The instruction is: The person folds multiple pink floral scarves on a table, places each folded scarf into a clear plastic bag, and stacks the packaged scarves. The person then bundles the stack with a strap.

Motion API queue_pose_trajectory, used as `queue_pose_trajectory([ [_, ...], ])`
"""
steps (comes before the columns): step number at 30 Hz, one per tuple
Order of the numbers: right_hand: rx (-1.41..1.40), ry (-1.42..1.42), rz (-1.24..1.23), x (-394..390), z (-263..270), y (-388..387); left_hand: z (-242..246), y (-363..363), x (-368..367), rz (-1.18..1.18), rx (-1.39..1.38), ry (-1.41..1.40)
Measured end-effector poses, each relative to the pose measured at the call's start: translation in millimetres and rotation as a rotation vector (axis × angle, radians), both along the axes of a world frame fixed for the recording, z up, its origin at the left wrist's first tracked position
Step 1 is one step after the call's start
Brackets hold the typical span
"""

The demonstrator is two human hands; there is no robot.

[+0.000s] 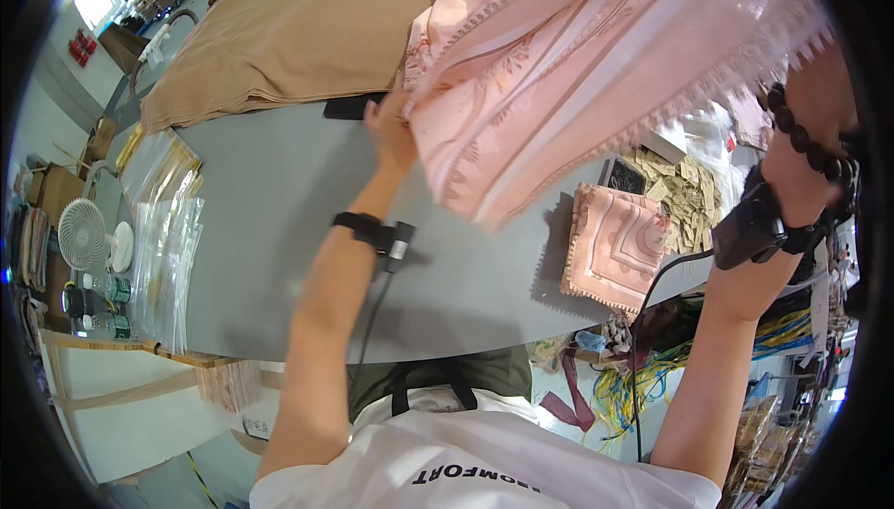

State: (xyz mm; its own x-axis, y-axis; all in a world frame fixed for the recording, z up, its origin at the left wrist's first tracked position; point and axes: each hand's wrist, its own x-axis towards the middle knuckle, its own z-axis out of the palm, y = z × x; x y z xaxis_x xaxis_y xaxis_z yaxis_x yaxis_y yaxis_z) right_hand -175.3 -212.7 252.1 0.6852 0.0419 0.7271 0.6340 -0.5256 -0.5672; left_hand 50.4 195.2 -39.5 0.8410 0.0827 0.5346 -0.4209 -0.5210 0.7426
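Observation:
A pale pink patterned scarf [531, 104] with a fringed edge spreads in the air above the grey table [279, 243], blurred in part. My left hand [392, 130] pinches its left side, just in front of a tan cloth stack [300, 34]. High at the far right, my right hand [827, 79] holds up the scarf's other side; its fingers are hidden by the cloth and the dark rim. A folded pink scarf [616, 247] lies on the table's right side. Under the edge of the tan stack, a flat black object [349, 106] pokes out.
Clear plastic bags [164, 257] lie along the table's left edge, beside a white fan [84, 233] and plastic bottles [112, 326]. Many small paper tags [688, 195] and a black box [624, 177] sit at right. A cable [377, 306] trails from my left wrist.

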Motion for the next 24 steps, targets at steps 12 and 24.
queue_pose_trajectory([
  [12, -0.639, -0.226, -0.009, 192, 17, 20, 146, 236, 24, 0.088, 0.577, 0.102],
  [24, -0.266, -0.588, 0.073, 101, -28, 117, 311, 453, -109, 0.668, 0.493, -0.778],
])
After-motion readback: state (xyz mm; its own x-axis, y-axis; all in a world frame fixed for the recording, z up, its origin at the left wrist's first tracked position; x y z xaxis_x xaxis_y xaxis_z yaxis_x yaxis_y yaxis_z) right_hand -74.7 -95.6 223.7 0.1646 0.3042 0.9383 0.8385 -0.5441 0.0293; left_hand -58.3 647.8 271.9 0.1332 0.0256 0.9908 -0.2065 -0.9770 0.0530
